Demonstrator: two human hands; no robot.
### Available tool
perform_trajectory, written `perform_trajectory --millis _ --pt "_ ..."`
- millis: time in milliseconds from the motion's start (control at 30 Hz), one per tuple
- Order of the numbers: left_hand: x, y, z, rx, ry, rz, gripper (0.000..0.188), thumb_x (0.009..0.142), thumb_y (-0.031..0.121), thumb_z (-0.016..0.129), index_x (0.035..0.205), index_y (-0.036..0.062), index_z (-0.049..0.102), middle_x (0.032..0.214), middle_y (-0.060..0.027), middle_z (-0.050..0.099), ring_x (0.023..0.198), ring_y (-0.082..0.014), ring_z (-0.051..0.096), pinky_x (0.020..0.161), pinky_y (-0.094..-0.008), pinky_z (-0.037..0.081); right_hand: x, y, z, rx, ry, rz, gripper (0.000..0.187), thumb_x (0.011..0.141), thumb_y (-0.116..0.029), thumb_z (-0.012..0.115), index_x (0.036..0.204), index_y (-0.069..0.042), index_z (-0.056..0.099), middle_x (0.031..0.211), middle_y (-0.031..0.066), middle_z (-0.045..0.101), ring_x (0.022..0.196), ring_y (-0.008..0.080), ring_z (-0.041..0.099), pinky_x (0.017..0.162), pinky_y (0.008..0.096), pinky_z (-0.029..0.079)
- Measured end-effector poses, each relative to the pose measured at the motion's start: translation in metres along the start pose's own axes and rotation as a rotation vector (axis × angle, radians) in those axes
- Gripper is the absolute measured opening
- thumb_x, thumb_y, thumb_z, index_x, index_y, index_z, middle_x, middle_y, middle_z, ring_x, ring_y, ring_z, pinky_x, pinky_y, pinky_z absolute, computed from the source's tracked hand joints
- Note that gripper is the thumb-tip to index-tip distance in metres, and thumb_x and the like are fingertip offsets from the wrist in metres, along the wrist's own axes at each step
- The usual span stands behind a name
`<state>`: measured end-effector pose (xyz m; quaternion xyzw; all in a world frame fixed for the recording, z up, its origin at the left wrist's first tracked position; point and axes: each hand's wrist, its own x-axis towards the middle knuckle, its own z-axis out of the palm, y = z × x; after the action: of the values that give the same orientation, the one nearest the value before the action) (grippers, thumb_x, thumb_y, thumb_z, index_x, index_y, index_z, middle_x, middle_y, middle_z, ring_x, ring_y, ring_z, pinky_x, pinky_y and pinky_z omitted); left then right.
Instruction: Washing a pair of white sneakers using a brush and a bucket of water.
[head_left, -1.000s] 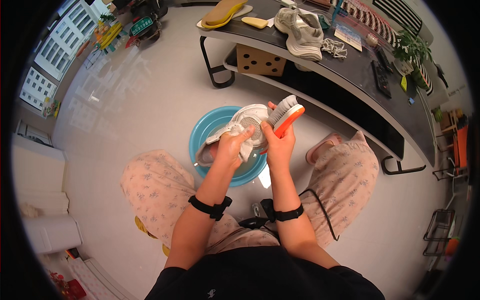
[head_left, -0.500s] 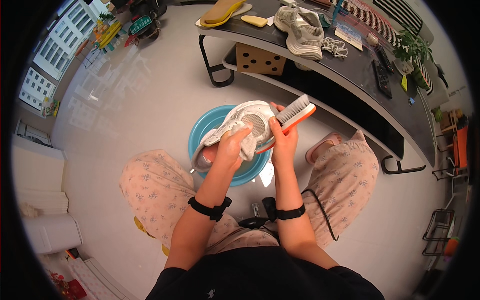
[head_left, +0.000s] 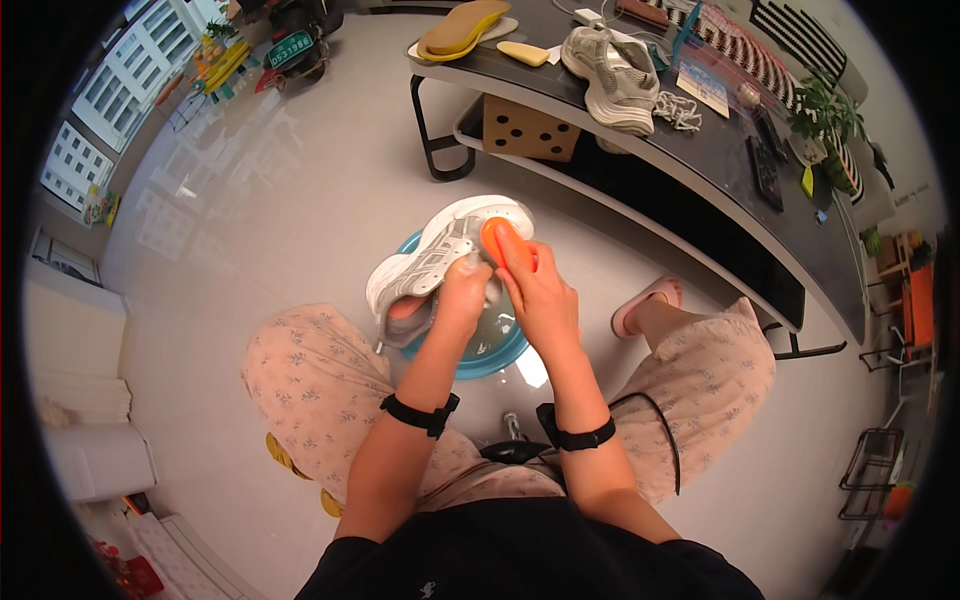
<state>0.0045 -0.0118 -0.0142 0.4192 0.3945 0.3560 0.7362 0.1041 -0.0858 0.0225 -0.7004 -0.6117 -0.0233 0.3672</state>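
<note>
My left hand grips a white and grey sneaker held on its side over a blue basin on the floor between my knees. My right hand holds an orange scrubbing brush pressed against the sneaker's side near the toe. Both wrists wear black bands. The basin holds water, mostly hidden by my hands and the shoe.
A low dark table stands ahead with a second sneaker, loose laces, insoles and a cardboard box beneath. A pink slipper is on my right foot. White boxes sit at left.
The sneaker has been turned from sole-up to lying on its side, and the brush has swung from bristles-up to pressing against the shoe.
</note>
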Motion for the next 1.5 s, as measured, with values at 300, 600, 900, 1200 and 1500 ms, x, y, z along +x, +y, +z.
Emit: perform_trajectory --millis 300,600,900,1200,1500 --pt "0.001 -0.01 0.002 0.518 -0.023 0.228 0.033 0.083 0.01 0.04 0.113 -0.0017 0.051 0.108 -0.0108 0.055 0.097 -0.0188 0.052 0.084 -0.028 0.041 -0.01 -0.004 -0.003 -0.038 0.045 0.158 0.044 0.08 -0.018 0.062 0.123 -0.023 0.051 0.103 0.0068 0.056 0.075 0.0243 0.059 0.058 0.0323 0.049" --pt "0.015 -0.022 -0.001 1.093 0.06 0.484 0.034 0.088 0.017 0.036 0.116 0.0032 0.051 0.117 -0.0184 0.05 0.111 -0.0318 0.045 0.097 -0.037 0.032 -0.007 -0.001 -0.006 0.045 0.185 0.111 0.043 0.08 -0.019 0.062 0.121 -0.023 0.051 0.099 0.0055 0.056 0.068 0.0246 0.06 0.054 0.0335 0.05" --pt "0.013 -0.01 0.005 1.167 0.004 0.434 0.042 0.091 0.025 0.032 0.127 0.0052 0.042 0.134 -0.0193 0.035 0.126 -0.034 0.029 0.106 -0.0404 0.019 -0.01 0.002 -0.014 0.027 0.153 0.141 0.047 0.079 -0.014 0.062 0.123 -0.024 0.052 0.097 0.0031 0.058 0.065 0.0165 0.059 0.055 0.0271 0.048" --pt "0.017 -0.026 0.003 1.078 0.041 0.656 0.042 0.085 0.011 0.044 0.126 0.0043 0.042 0.129 -0.02 0.04 0.121 -0.0362 0.035 0.103 -0.0439 0.024 0.0 -0.012 -0.033 -0.125 0.007 -0.02 0.044 0.076 -0.016 0.064 0.118 -0.026 0.055 0.096 0.0036 0.059 0.072 0.0223 0.06 0.059 0.0315 0.049" --pt "0.017 -0.031 -0.011 0.88 0.011 0.398 0.029 0.084 0.011 0.044 0.11 0.0015 0.052 0.105 -0.0154 0.053 0.101 -0.0286 0.048 0.09 -0.037 0.036 0.009 0.001 -0.024 -0.119 0.022 -0.097 0.039 0.075 -0.017 0.063 0.113 -0.023 0.055 0.1 0.0053 0.058 0.078 0.0247 0.059 0.063 0.0354 0.048"
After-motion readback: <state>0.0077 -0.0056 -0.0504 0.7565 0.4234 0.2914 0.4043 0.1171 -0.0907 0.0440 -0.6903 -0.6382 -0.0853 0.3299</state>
